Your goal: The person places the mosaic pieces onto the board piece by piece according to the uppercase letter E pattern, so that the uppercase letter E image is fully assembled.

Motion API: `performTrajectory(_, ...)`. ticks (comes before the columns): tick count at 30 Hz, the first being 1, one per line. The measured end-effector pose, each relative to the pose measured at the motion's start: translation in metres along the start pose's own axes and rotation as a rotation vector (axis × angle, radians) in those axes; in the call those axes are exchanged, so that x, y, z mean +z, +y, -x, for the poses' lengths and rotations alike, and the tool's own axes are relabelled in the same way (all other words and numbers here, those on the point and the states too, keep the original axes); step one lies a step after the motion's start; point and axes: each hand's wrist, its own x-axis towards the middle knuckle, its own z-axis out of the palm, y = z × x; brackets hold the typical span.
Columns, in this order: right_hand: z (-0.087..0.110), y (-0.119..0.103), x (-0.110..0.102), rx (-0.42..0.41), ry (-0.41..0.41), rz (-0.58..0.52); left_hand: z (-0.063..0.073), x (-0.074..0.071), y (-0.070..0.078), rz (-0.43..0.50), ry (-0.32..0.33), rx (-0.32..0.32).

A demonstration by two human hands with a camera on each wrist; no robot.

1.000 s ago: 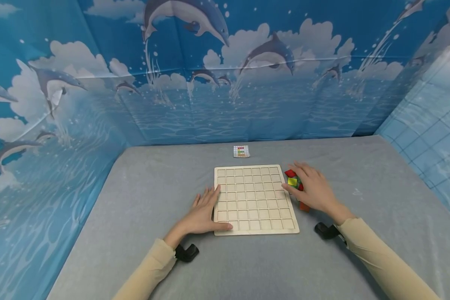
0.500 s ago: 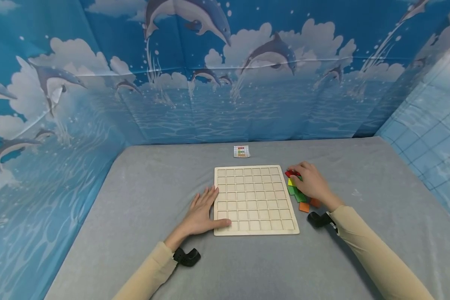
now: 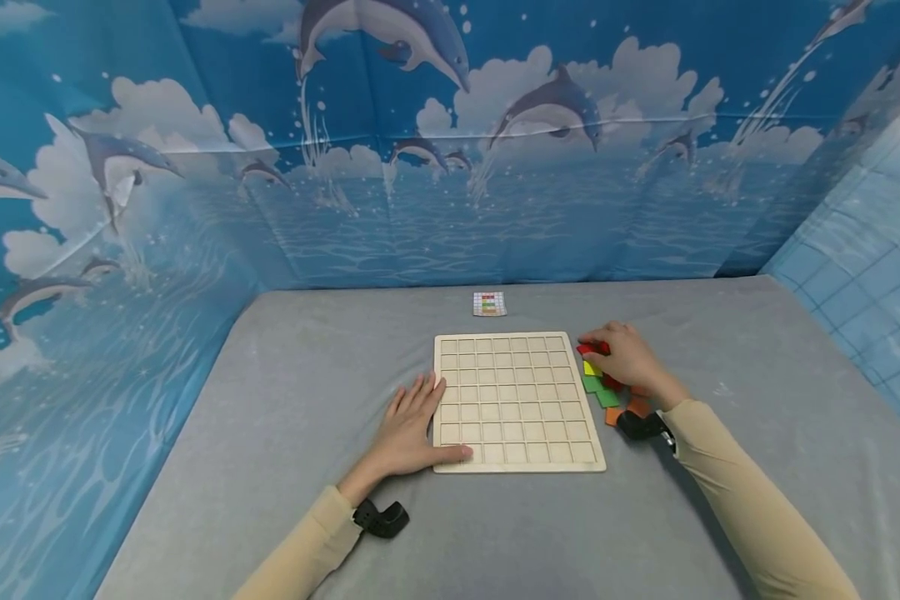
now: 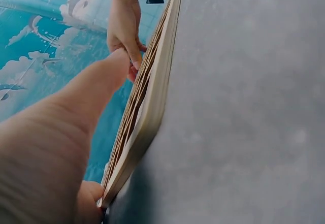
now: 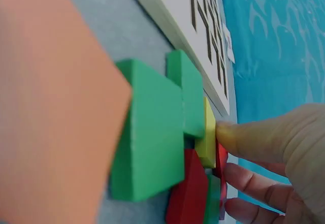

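Right hand [image 3: 632,359] curled in, so I've now got a red block [image 3: 587,349] pinched at the pile's [image 3: 607,398] far end | left hand [image 3: 407,431], fingers straight, touches board's [image 3: 521,402] left side | pile sits right of board

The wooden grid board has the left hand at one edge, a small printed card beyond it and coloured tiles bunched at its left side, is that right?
Not quite: the coloured tiles lie right of the wooden grid board, as the head view shows. The left hand and small printed card are as you say.
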Motion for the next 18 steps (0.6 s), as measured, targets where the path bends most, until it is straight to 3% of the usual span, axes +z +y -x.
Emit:
performTrajectory(6,-0.0038,0.0032,-0.0054,0.018,-0.023,-0.046,0.0002,0.0017,-0.0014,-0.060,-0.021,0.039)
performTrajectory(12,-0.0078,0.0066,-0.0068,-0.003,-0.033,-0.077,0.0012,0.0021,-0.0021,-0.062,-0.023,0.054)
performTrajectory(18,-0.0062,0.0045,-0.0044,0.032,0.000,-0.059,0.0017,0.0021,-0.0028,-0.050,-0.027,0.047)
